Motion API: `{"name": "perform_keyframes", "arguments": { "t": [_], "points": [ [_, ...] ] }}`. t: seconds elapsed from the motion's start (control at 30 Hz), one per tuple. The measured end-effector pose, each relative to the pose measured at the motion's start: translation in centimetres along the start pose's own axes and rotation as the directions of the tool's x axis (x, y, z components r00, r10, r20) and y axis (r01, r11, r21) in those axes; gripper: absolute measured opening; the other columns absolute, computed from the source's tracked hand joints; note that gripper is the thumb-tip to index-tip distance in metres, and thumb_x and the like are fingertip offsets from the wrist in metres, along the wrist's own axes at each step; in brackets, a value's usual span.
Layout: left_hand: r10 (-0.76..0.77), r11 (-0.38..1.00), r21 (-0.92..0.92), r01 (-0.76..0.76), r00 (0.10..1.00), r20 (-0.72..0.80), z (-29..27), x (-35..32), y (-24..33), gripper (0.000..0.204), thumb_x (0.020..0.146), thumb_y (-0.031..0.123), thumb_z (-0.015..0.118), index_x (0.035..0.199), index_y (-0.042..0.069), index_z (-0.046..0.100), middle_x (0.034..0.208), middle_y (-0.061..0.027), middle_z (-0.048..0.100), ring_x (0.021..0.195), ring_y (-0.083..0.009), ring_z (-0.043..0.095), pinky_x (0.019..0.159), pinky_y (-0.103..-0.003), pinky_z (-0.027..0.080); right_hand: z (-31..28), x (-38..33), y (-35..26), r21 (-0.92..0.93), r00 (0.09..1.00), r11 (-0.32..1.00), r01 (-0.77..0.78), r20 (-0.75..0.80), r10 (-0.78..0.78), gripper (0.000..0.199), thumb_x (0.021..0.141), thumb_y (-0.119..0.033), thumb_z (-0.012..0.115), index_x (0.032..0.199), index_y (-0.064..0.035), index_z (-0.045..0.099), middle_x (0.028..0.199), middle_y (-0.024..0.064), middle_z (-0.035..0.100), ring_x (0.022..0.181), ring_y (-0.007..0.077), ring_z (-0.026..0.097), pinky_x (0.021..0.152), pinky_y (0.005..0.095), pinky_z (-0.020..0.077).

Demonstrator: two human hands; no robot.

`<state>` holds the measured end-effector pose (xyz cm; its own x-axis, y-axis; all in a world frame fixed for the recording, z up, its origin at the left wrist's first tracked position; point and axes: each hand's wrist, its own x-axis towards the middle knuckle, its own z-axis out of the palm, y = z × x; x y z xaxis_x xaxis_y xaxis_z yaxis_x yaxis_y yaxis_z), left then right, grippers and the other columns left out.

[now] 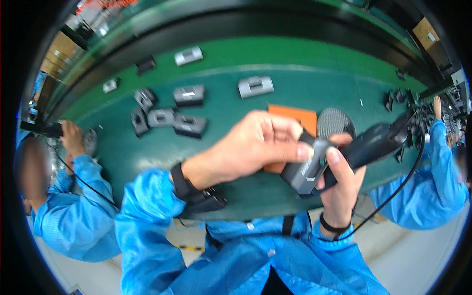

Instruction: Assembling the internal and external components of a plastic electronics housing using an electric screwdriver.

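In front of me is a small grey-and-black box-shaped housing (302, 169) with a slot in one face, tilted. My left hand (250, 147) pinches its upper end between thumb and fingers. My right hand (341, 184) is closed around its other side, the thumb pressed near the slot. A thick black, tool-like body (376, 142) extends from beside my right hand toward the upper right; I cannot tell whether that hand grips it too. Just beyond my hands lie an orange flat piece (295, 115) and a round mesh-topped object (336, 123).
Several grey-and-black housings (189, 94) lie on the green table (221, 73), mostly left of centre. A black object (206, 200) sits by my left forearm. A black cable (413, 172) curves at right. Blue-sleeved people (73, 206) work on both sides.
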<state>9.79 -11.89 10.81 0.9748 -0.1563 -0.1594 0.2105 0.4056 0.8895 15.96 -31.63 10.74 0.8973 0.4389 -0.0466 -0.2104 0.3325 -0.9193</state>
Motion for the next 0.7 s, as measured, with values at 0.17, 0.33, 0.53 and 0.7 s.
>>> {"name": "perform_keyframes", "arguments": {
  "t": [0.17,0.33,0.53,0.7],
  "points": [
    [0.604,0.179,0.940,-0.290,0.786,0.128,-0.5,1.6,4.5,0.015,0.089,0.009,0.075,0.085,-0.001,0.065,0.078,-0.0105,0.066,0.076,-0.0235,0.067,0.072,-0.035,0.052,-5.2,1.4,-1.1,0.133,0.975,0.966,0.220,-0.075,-0.211,0.026,0.106,-0.021,0.055,0.122,-0.0006,0.053,0.089,0.0093,0.065,0.049,0.0079,0.046,0.043,0.0234,0.0372],
    [0.498,-0.546,0.837,0.045,0.820,0.281,-10.0,14.5,5.3,0.010,0.089,0.012,0.067,0.086,0.004,0.072,0.081,-0.0151,0.068,0.085,-0.0369,0.070,0.076,-0.048,0.055,-4.2,1.8,-3.2,0.677,0.903,0.658,0.328,-0.021,-0.428,0.015,0.108,-0.020,0.047,0.098,-0.0081,0.047,0.063,-0.0018,0.040,0.049,0.0076,0.038,0.044,0.0233,0.0385],
    [0.574,-0.621,0.768,0.155,0.757,0.311,-13.8,13.3,5.9,0.013,0.086,0.016,0.072,0.093,0.005,0.074,0.093,-0.0151,0.073,0.089,-0.0364,0.070,0.078,-0.048,0.056,-2.0,3.0,-5.5,0.851,0.863,0.438,0.289,-0.034,-0.504,0.019,0.105,-0.023,0.052,0.099,-0.0056,0.052,0.062,-0.0014,0.044,0.050,0.0093,0.043,0.046,0.0262,0.0411],
    [0.546,0.090,0.918,-0.386,0.790,0.278,1.8,7.5,4.9,0.018,0.080,0.012,0.080,0.091,0.002,0.071,0.085,-0.0094,0.070,0.077,-0.0222,0.068,0.067,-0.034,0.052,-3.9,3.2,-7.1,0.867,0.847,0.379,0.324,-0.088,-0.524,0.018,0.103,-0.021,0.055,0.096,-0.0049,0.051,0.062,-0.0015,0.047,0.051,0.0090,0.046,0.048,0.0244,0.0433]
  ]
}}
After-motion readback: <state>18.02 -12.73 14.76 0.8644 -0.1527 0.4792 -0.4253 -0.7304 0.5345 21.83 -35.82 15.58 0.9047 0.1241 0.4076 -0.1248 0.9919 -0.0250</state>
